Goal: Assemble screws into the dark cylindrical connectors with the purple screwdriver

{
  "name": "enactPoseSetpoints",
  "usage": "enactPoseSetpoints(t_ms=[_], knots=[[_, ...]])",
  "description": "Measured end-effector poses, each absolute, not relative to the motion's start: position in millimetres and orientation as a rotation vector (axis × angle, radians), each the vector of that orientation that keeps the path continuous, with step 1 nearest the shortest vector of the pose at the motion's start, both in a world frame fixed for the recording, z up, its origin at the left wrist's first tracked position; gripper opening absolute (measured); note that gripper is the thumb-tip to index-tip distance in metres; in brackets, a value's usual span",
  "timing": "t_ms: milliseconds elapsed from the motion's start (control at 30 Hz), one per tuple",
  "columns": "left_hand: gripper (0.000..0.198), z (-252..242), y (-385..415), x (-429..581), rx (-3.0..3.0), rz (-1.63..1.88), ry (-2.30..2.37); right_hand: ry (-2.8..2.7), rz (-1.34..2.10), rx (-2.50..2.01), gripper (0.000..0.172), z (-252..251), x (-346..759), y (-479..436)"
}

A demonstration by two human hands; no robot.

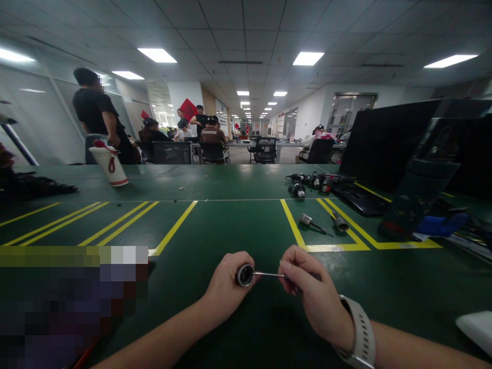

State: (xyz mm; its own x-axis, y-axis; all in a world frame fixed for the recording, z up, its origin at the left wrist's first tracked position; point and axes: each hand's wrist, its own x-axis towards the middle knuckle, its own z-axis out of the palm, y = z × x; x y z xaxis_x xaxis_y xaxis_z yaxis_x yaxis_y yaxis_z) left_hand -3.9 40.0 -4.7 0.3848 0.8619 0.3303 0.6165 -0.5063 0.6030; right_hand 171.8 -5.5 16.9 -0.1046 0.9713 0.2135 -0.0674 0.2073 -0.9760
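My left hand (229,282) is closed round a dark cylindrical metal connector (239,277), its round open end turned toward me. In my right hand (307,282), fingers pinched, is a thin screwdriver (269,274); most of its handle is hidden by the fingers. The shaft runs left, and its tip meets the connector's right side; whether it sits in a screw I cannot make out. Beyond my right hand, a metal connector part with a thin stem (313,223) and a short metal sleeve (340,221) lie apart on the green table (238,225).
Several cable connectors (307,183) lie farther back, near a dark laptop (361,199). A dark tumbler (417,197) stands at right, a paper cup (110,164) at back left. Yellow tape (294,224) marks the tabletop. A white object (476,328) sits at the right edge. People are beyond the table.
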Motion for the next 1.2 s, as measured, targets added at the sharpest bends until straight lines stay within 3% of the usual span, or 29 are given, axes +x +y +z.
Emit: enactPoseSetpoints(t_ms=[167, 500, 833, 1200], knots=[[0.016, 0.5, 37.6, -1.5, 2.343, 0.908, 1.246, -1.599, 0.925, -1.034, 0.022, 24.3, 171.4, -14.5], [0.015, -2.1, 38.7, -3.0, 2.292, 0.889, 1.272, -1.211, 1.318, -0.945, 0.018, 12.9, 169.4, 0.0], [0.015, 1.6, 36.4, -1.6, 2.291, 0.895, 1.264, -1.458, 1.08, -0.981, 0.02, 20.8, 170.3, -10.7], [0.015, -3.6, 39.5, -3.7, 2.211, 0.951, 1.224, -1.195, 1.3, -0.908, 0.02, 9.9, 168.4, -2.0]])
